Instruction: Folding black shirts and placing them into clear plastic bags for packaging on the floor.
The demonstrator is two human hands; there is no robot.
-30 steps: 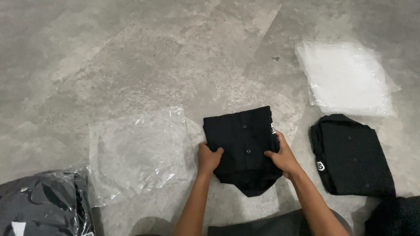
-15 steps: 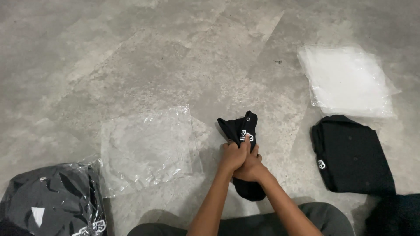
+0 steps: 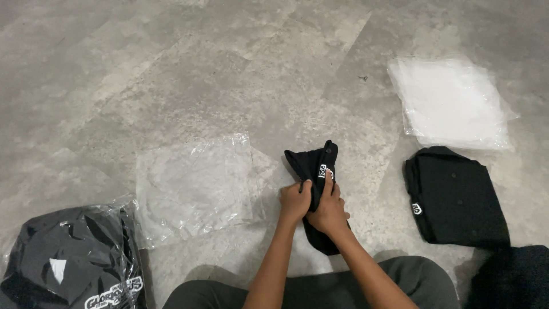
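Knees (image 3: 354,283) in grey trousers sit nearest us, at the bottom edge. To our lower left lies a bagged garment (image 3: 71,263), black cloth sealed in clear plastic with white print showing. At the lower right corner we note a dark heap (image 3: 512,277), cut off by the frame.

Just past the knees our hands meet over a black garment (image 3: 317,166) bunched narrow on the floor. Our left hand (image 3: 294,201) is closed on its near left edge, thumb on top. Our right hand (image 3: 329,209) is pressed against the left, fingers curled around the same cloth, close under a small white label. The garment's far end rises free beyond the knuckles; its near end lies under our right forearm.

Left of the hands, just beside the garment, an empty clear bag (image 3: 197,183) lies flat. Right of the hands, apart from them, rests a folded black garment (image 3: 454,197) with a small white tag.

Farthest, beyond that fold, a stack of clear bags (image 3: 452,103) lies on the grey floor (image 3: 200,68).
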